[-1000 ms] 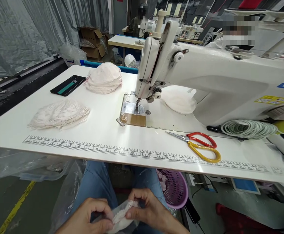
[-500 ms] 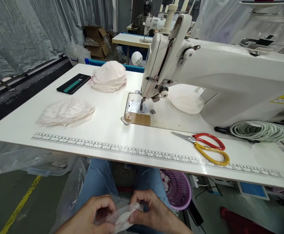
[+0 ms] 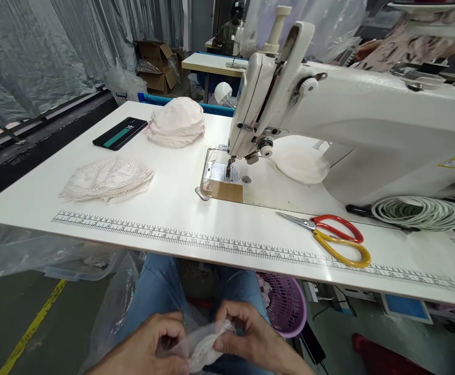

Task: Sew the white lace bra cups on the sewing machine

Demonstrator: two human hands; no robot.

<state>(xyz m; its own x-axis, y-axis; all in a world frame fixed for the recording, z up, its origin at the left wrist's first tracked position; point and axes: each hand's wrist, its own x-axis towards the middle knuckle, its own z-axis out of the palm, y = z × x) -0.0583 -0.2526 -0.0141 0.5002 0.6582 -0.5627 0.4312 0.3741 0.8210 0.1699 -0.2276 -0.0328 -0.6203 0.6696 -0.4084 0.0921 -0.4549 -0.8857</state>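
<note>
One white worktop (image 3: 165, 208) fills the frame, a measuring scale (image 3: 231, 248) printed along its near edge. On it stands one white sewing machine (image 3: 368, 125), its needle end over a metal plate at mid-table. Two stacks of fabric pieces lie to the left of the machine: a flat stack of lace pieces (image 3: 106, 179) near the front, and a domed stack of pale pink cups (image 3: 177, 122) farther back. A single pale cup (image 3: 301, 164) sits under the machine's arm. One coil of whitish cord (image 3: 422, 212) rests at the right against the machine's base, with one pair of scissors (image 3: 329, 237), one handle red and one yellow, just in front of it. One dark phone (image 3: 120, 133) lies at the far left, beside the pink stack. One purple basket (image 3: 284, 302) hangs below the worktop's edge.

Below the worktop, over a lap in blue jeans, the person's left hand (image 3: 149, 346) and right hand (image 3: 251, 338) are both closed on one small lace piece (image 3: 204, 346), thumbs and fingertips pinching it from either side. The piece is white and partly sheer, with a scalloped, patterned edge, and it is bunched between the two hands.
</note>
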